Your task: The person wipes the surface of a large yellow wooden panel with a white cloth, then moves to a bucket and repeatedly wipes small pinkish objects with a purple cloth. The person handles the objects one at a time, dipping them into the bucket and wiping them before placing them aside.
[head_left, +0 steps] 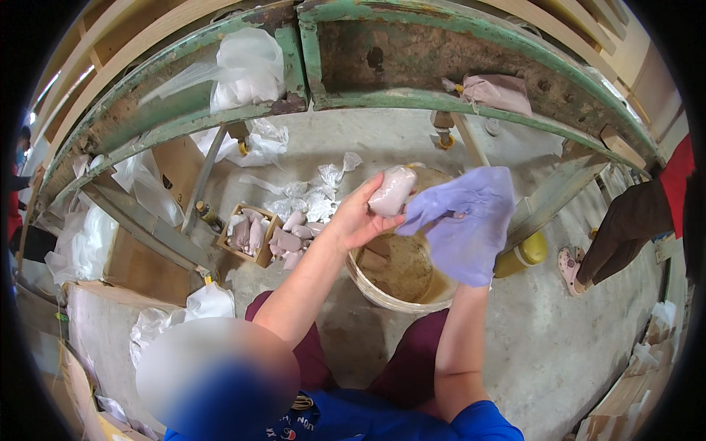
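Observation:
My left hand [365,211] is closed round a small rounded pinkish packet [393,192] in clear plastic, held above the rim of a round bucket [362,283]. Beside it, my right hand holds up a purple cloth or thin bag [478,228] that drapes over it and hides most of the fingers. One edge of the purple piece reaches across to the left hand, close to the packet. Inside the bucket is brownish, muddy-looking material [401,268].
Left of the bucket, a small wooden box [262,254] and a pile [288,242] hold several similar packets. A green metal frame [412,99] spans ahead, carrying a white plastic bag [250,70] and a pinkish bag [497,94]. A yellow container [523,253] lies right; another person's leg [625,239] stands beyond.

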A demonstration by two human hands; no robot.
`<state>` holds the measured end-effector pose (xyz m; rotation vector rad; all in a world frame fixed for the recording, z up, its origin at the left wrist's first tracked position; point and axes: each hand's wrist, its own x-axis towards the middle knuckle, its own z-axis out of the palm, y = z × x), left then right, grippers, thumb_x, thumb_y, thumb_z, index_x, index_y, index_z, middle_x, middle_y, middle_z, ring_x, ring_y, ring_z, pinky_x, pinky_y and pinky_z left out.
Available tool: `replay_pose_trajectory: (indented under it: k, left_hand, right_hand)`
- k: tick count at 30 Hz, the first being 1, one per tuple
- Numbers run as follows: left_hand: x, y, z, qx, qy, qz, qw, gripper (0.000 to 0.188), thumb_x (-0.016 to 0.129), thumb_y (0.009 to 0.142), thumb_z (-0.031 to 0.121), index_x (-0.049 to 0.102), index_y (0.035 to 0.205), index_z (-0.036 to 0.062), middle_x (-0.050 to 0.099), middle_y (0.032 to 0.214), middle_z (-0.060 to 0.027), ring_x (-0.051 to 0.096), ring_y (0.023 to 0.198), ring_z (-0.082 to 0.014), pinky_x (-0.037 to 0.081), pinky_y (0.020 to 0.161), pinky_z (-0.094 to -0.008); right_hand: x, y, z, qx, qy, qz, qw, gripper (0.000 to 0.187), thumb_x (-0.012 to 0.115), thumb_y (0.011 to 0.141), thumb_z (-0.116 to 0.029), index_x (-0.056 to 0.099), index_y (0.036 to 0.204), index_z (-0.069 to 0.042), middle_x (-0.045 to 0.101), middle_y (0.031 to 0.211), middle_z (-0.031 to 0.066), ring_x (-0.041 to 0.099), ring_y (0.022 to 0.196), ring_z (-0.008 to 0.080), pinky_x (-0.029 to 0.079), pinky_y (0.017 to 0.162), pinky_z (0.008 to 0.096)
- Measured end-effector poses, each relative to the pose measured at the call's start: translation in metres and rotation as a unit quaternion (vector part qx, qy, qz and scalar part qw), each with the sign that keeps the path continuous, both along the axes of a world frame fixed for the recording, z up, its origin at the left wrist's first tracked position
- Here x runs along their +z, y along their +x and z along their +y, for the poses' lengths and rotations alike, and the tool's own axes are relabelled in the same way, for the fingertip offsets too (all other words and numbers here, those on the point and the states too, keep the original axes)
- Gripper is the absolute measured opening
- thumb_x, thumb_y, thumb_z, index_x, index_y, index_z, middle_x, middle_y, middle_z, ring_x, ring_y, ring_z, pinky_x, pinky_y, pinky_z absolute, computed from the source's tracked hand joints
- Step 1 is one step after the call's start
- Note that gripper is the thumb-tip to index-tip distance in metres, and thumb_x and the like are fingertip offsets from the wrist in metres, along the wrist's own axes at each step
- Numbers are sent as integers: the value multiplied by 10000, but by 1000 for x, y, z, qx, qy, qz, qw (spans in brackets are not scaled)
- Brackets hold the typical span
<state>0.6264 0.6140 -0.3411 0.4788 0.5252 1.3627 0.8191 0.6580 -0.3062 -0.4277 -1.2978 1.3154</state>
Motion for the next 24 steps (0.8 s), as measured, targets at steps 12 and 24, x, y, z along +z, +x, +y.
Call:
replay_pose_trajectory:
  k: [12, 24]
  left_hand:
    - [23, 61, -17, 143, 19, 153, 978, 448, 379, 980, 394, 445, 1300, 87, 536, 1199, -70, 511, 1093, -165, 445, 892, -334]
    - [29, 64, -21, 27, -17, 128, 991, 404, 372, 974, 419, 460, 1263, 152, 570, 1033, -34, 549, 722, -130, 388, 491, -244]
  right_hand:
    - [-8, -32, -27, -292, 399, -441, 749, 276, 566, 768, -181, 513, 1006, -51, 554, 875, 121, 558, 824, 297, 470, 706, 393]
    - [-23, -4, -7, -210, 198, -357, 889, 588, 717, 576, -226, 522, 1102, -52, 549, 996, 149, 551, 888, 290, 474, 778, 372]
